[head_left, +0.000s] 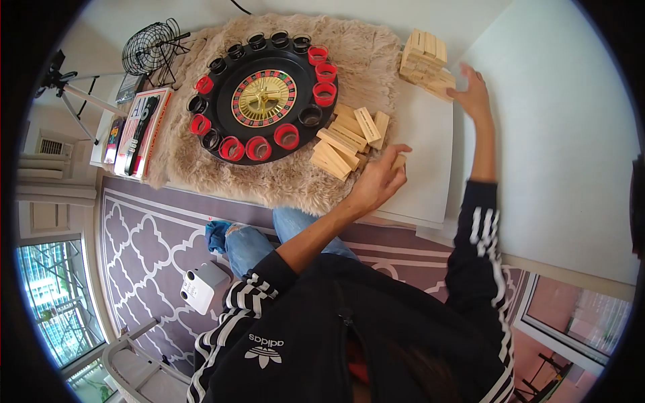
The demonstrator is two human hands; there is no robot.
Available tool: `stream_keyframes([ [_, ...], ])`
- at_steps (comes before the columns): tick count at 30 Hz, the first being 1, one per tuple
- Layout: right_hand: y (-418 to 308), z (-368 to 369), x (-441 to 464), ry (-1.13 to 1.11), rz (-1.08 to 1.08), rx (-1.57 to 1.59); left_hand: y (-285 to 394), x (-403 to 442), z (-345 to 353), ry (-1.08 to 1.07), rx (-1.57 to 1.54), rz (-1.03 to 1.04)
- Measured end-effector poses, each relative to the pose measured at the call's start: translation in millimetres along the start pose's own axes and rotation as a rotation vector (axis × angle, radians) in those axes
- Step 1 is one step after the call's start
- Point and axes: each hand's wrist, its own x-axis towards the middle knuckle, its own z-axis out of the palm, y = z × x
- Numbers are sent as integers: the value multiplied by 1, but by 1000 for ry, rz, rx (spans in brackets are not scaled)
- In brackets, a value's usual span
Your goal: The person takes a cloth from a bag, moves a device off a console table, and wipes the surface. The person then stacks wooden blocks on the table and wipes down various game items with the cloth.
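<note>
My left hand (379, 183) is at the right edge of a loose pile of wooden blocks (349, 138), with a small wooden block (400, 161) between its thumb and index finger. My right hand (474, 94) is beside a neat stack of wooden blocks (424, 57) at the back right. Its fingers are spread, the thumb close to the lowest block; whether they touch I cannot tell. Left of the loose pile is a black roulette wheel (265, 99) ringed by red and black shot glasses (287, 136).
A furry beige cover (373, 60) lies over much of the white table (430, 161). A black wire cage (151, 50), books (144, 131) and a tripod (91, 97) are at the left. A wall (564, 134) rises on the right. A white box-shaped device (201, 285) is on the patterned rug (144, 235).
</note>
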Motion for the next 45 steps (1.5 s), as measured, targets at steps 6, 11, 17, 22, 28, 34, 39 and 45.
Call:
stream_keyframes([
  [6,-144,28,-86,-503,94,83,-6,-21,12,-65,165,280],
  [11,-131,38,-84,-483,1,295,-7,-28,18,-126,263,357],
  [17,-55,7,-116,-484,435,730,-16,12,35,215,-114,87],
  [22,-39,10,-134,-343,286,571,-26,51,36,228,222,81],
  [28,-43,-5,-152,-177,329,518,-25,48,21,128,319,278],
  [34,-49,-5,-175,-153,324,324,-15,34,23,-9,490,187],
  [39,-50,-2,-177,-119,241,284,-16,55,13,-123,468,333],
  [45,-55,-5,-174,-72,268,18,-4,49,7,-275,587,217],
])
